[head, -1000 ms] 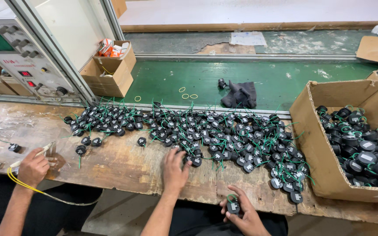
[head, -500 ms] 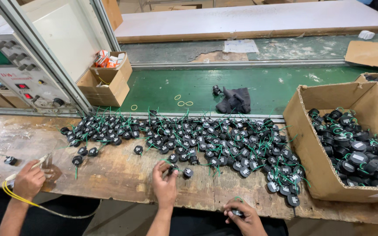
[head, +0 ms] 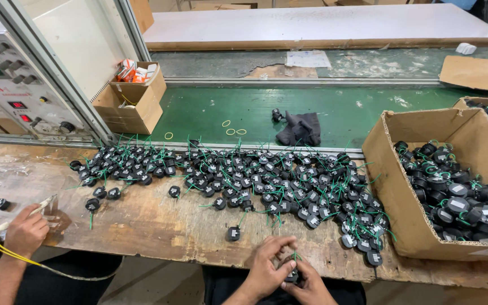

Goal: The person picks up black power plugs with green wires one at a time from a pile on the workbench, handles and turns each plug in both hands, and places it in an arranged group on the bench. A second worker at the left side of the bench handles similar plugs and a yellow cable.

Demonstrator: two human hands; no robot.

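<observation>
Both my hands meet at the bottom edge, just below the front of the worn wooden bench (head: 159,226). My left hand (head: 264,266) and my right hand (head: 313,289) together grip one small round black part with a green wire (head: 292,276). A long heap of the same black parts with green wires (head: 266,181) lies across the bench in front of me. One single part (head: 232,233) sits apart, close to my left hand.
An open cardboard box (head: 391,186) full of such parts stands at the right. Behind the bench runs a green conveyor belt (head: 244,113) with a dark cloth (head: 300,130). At the left are a small cardboard box (head: 131,104), a test instrument (head: 15,85), and another person's hand (head: 26,231) holding a probe on a yellow cable.
My left hand has come back from the heap to the bench's front edge and joined my right hand on the part. The view has shifted slightly.
</observation>
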